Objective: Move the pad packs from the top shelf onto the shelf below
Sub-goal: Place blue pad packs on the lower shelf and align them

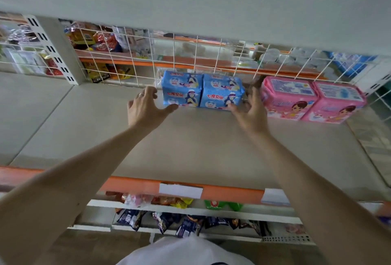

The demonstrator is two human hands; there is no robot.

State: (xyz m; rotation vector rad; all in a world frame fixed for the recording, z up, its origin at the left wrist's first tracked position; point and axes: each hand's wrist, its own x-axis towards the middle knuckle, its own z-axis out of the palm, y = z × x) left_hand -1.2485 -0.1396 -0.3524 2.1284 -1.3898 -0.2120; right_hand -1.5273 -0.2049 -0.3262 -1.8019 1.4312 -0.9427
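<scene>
Both hands reach across the shelf (190, 148), fingers spread, gripping nothing. Between them two blue packs stand side by side, touching. The left hand (143, 109) has its thumb tip at the lower front edge of the left blue pad pack (182, 89). The right hand (251, 112) has its thumb on the front corner of the right blue pad pack (222, 92), fingers beside its end. Just right of that hand sit two pink pad packs (289, 97), backed by the wire grid (190, 53).

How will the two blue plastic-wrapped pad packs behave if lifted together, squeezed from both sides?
Probably soft and light for their size: the two blue plastic-wrapped pad packs show puffy, creased film. Being separate packs side by side, squeezed between the left hand and right hand they might hinge apart where they meet. The glossy wrap may also slip.
</scene>
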